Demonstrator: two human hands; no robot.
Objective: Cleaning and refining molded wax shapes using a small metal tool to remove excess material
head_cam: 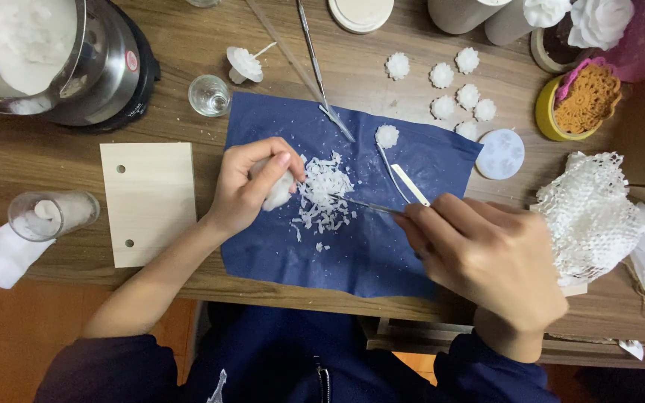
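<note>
your left hand (pixel 251 186) pinches a soft white wax lump (pixel 279 191) over the blue paper sheet (pixel 352 246); right hand (pixel 479 250), fingers closed on a thin metal tool (pixel 363 204). keep strokes shallow, tip low. brittle white shavings (pixel 324 195) pile beside the lump on the wooden counter (pixel 54 149).

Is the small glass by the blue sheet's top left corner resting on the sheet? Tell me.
No, the small glass stands on the bare wooden table, just beyond the blue sheet.
</note>
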